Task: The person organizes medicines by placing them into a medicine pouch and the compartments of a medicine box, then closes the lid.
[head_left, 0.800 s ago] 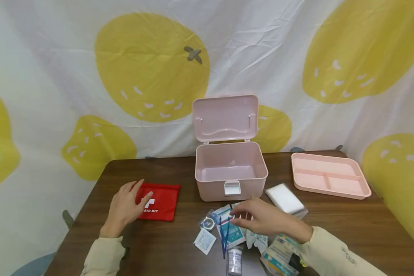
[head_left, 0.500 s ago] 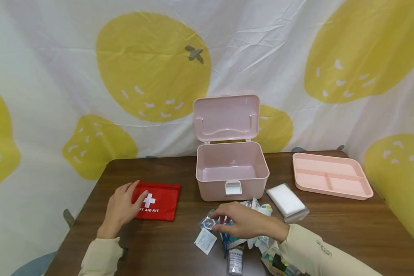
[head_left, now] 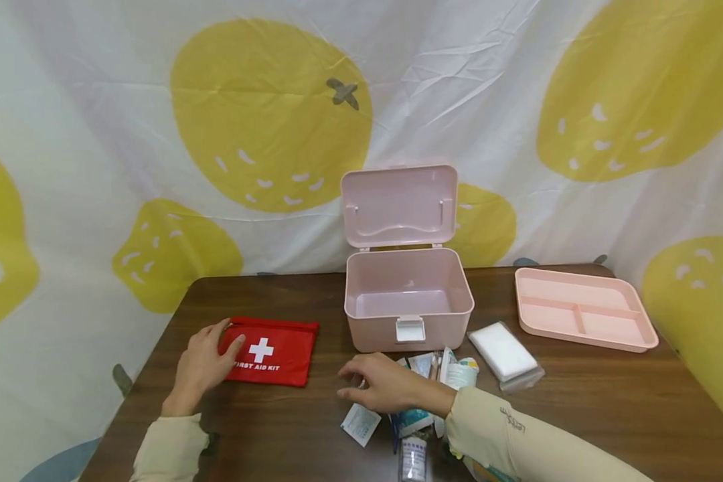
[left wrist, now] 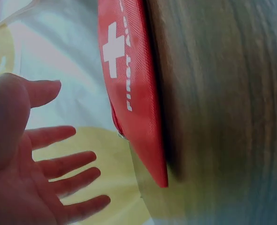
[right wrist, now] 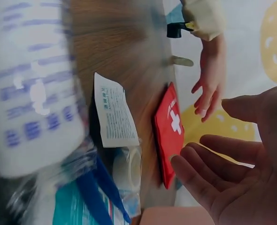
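Observation:
A red first aid pouch (head_left: 286,351) with a white cross lies flat on the left of the table. My left hand (head_left: 200,365) hovers at its left edge; in the left wrist view its fingers are spread and apart from the pouch (left wrist: 134,79). My right hand (head_left: 388,383) is over the small supplies in front of the pink box, fingers loosely bent and holding nothing. Beneath it, the right wrist view shows a tape roll (right wrist: 127,171) in clear wrap, mostly hidden in the head view. A white printed sachet (head_left: 360,423) lies just nearer.
The pink box (head_left: 410,333) stands with its lid raised. A pink divided tray (head_left: 584,308) lies at the right, with a white wrapped pad (head_left: 505,353) beside it. A wrapped white cylinder with print (head_left: 414,458) and other packets lie near the front.
My right hand has moved left from above the blue packet to over the tape roll. My left hand has drawn slightly left, uncovering the pouch's cross and lettering.

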`<state>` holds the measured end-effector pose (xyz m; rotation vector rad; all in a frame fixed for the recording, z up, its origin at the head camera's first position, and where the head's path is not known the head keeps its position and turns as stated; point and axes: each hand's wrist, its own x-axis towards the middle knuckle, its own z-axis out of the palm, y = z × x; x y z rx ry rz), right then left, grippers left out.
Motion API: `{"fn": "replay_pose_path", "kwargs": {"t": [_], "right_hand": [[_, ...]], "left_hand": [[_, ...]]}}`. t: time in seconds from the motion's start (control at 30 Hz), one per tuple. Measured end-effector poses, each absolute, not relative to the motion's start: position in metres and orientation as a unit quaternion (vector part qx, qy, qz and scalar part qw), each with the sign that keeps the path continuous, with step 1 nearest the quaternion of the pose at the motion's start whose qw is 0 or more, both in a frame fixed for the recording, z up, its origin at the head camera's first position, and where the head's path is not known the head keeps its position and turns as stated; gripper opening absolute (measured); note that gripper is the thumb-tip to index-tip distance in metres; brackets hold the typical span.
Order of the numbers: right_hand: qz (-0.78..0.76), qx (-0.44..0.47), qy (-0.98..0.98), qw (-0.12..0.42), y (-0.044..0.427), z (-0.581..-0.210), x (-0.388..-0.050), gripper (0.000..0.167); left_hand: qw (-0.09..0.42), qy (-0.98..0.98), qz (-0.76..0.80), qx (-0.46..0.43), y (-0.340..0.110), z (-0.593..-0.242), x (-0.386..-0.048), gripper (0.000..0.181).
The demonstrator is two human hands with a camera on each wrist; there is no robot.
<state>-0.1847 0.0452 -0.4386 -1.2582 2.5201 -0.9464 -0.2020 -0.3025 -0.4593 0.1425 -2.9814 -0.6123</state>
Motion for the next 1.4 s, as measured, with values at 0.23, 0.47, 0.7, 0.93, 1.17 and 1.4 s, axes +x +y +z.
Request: {"fn": "replay_pose_path", "kwargs": {"t": [0.23,0.47,0.7,0.93,1.17,1.4], "right_hand": [[-0.346,-0.362,0.854,0.142,0.025,-0.442,-0.196,0.041],[-0.331,-0.346,0.867,0.139,0.008,-0.449,-0.207,0.046],[-0.366,-0.294,0.867,0.165,-0.011,-0.457,-0.219,0.057],[-0.449,-0.191,0.847,0.208,-0.024,-0.466,-0.232,0.065],[-0.554,-0.113,0.788,0.244,-0.029,-0.474,-0.234,0.068],[-0.567,-0.092,0.783,0.24,-0.036,-0.478,-0.235,0.06]], "left_hand": [[-0.005,-0.968,-0.244,0.06,-0.312,-0.464,-0.208,0.071],[-0.025,-0.965,-0.244,0.097,-0.318,-0.467,-0.212,0.077],[-0.044,-0.957,-0.258,0.123,-0.324,-0.471,-0.217,0.079],[-0.062,-0.946,-0.284,0.141,-0.328,-0.475,-0.22,0.08],[-0.059,-0.93,-0.317,0.176,-0.329,-0.476,-0.221,0.074],[-0.048,-0.923,-0.33,0.189,-0.328,-0.474,-0.222,0.068]]}}
